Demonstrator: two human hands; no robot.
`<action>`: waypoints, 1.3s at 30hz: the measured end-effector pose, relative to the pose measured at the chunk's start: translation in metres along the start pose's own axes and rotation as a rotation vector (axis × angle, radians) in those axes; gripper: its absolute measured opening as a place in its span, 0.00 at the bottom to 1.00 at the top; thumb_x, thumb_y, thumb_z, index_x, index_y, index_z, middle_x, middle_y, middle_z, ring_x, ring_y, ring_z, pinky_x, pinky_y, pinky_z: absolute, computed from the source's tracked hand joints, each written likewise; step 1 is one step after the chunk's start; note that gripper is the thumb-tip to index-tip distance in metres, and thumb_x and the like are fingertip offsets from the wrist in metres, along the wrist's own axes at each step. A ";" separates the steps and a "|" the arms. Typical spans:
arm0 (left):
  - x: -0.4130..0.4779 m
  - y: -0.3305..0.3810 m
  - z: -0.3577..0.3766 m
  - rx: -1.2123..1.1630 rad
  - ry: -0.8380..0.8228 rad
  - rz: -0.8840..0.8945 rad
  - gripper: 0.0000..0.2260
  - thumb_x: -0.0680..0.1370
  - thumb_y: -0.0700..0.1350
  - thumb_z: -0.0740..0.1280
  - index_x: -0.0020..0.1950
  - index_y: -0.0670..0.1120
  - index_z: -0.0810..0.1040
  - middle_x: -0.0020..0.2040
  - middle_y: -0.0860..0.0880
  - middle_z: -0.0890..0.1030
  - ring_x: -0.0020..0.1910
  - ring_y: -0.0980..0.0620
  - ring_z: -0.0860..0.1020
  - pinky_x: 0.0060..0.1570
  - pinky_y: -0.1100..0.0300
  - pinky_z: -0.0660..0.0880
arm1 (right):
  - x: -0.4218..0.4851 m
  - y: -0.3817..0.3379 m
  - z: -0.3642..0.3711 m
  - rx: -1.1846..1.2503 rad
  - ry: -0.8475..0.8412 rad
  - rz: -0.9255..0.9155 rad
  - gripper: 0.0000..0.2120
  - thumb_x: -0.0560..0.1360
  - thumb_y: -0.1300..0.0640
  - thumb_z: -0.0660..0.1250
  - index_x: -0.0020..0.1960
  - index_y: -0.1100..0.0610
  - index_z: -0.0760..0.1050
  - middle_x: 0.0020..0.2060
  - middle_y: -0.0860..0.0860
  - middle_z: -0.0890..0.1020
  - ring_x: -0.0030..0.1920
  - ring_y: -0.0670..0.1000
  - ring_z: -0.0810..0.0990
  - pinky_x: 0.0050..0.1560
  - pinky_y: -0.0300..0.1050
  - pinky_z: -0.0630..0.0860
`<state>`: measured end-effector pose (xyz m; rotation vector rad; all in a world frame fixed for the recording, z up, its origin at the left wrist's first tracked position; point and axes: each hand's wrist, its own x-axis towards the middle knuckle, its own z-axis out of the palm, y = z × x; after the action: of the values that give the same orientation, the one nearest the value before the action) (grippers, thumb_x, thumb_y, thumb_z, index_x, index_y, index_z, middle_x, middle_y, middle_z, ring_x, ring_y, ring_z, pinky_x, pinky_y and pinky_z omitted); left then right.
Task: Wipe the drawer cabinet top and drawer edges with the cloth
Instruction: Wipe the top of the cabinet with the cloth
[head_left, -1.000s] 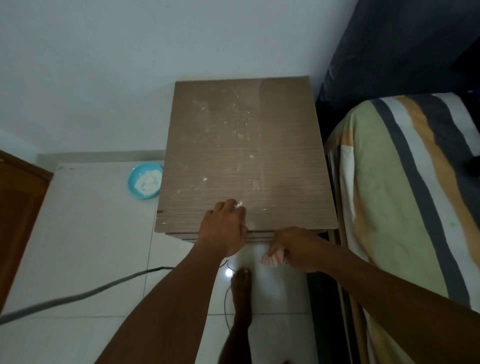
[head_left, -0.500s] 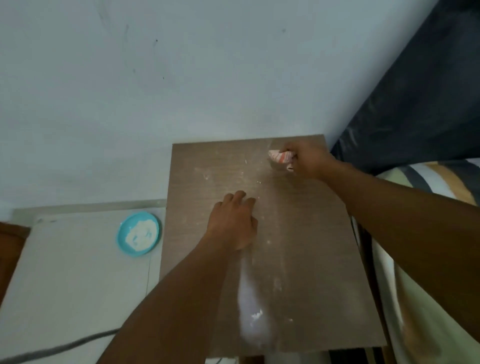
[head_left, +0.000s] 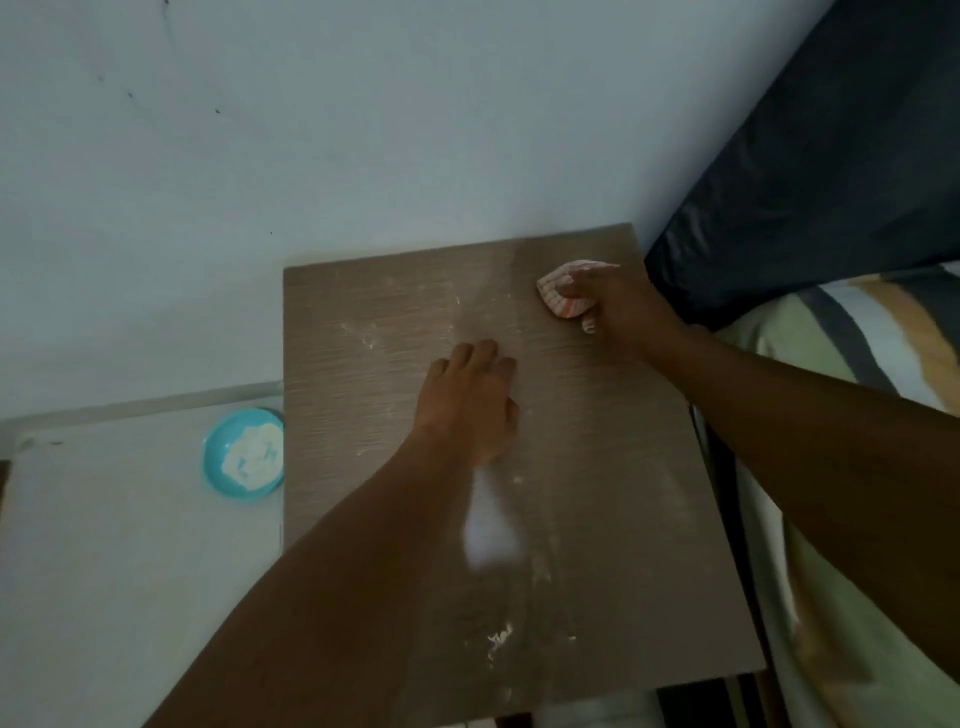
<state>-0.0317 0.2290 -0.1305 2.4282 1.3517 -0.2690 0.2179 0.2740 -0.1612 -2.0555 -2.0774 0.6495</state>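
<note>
Brown wood-grain cabinet top (head_left: 597, 467) carries pale dusty smears; the right hand (head_left: 626, 306) bunches a pink-and-white striped cloth (head_left: 560, 293) near its far right corner, fingers closed around it to wipe, while the left hand (head_left: 470, 400) lies flat, fingers together, seemingly bracing. Drawer edges are hidden

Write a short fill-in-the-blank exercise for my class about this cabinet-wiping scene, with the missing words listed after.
1. The right hand holds a bunched striped ____ at the far right corner of the cabinet top.
2. The left hand rests ____ on the cabinet top.
3. A ____ bowl of white powder sits on the floor to the cabinet's left.

Missing words: cloth; flat; blue
</note>
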 end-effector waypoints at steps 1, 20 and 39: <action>-0.007 0.003 0.003 0.003 -0.002 -0.003 0.22 0.79 0.51 0.60 0.73 0.49 0.69 0.75 0.46 0.65 0.72 0.43 0.64 0.68 0.46 0.65 | -0.010 0.006 0.008 0.014 0.033 -0.007 0.17 0.65 0.37 0.71 0.50 0.41 0.84 0.55 0.48 0.85 0.53 0.54 0.85 0.61 0.59 0.78; -0.239 0.091 0.090 -0.065 -0.051 -0.179 0.17 0.79 0.52 0.60 0.66 0.49 0.74 0.69 0.46 0.70 0.66 0.43 0.70 0.60 0.45 0.71 | -0.366 -0.045 0.076 0.074 -0.024 -0.138 0.22 0.62 0.74 0.73 0.54 0.59 0.84 0.58 0.59 0.83 0.58 0.67 0.79 0.56 0.60 0.79; -0.064 -0.048 -0.015 -0.079 0.032 -0.148 0.22 0.79 0.50 0.59 0.74 0.49 0.69 0.74 0.46 0.68 0.71 0.44 0.67 0.67 0.46 0.68 | -0.004 -0.131 -0.049 -0.004 -0.049 0.081 0.15 0.75 0.57 0.69 0.60 0.59 0.78 0.54 0.59 0.81 0.55 0.61 0.79 0.53 0.49 0.74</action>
<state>-0.1063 0.2086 -0.1056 2.2814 1.5292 -0.2096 0.1177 0.2837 -0.0642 -2.1569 -2.0321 0.7149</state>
